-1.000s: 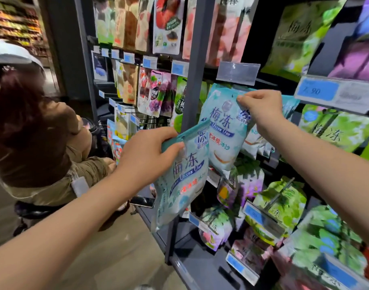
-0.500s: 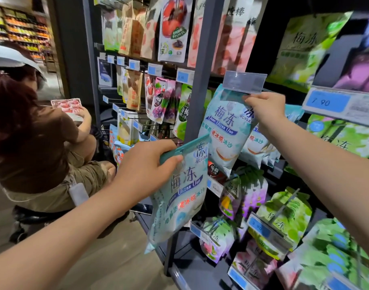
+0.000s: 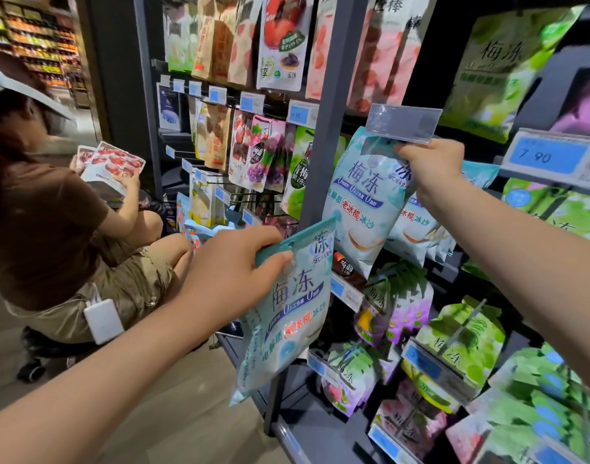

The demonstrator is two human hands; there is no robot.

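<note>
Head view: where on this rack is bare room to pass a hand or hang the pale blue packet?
Free for the pale blue foil packet: the dark gap above the clear plastic label holder, between pink packets and the green packet; also the bare grey base ledge. Crowded: lower right hooks, where green and purple packets overlap.

The pale blue snack pouch (image 3: 286, 316) and the hanging pouch (image 3: 357, 202) are soft, slightly glossy plastic film, the label holder (image 3: 404, 123) is clear, shiny plastic, and the shelf upright (image 3: 327, 145) is smooth, matt grey painted metal.
</note>
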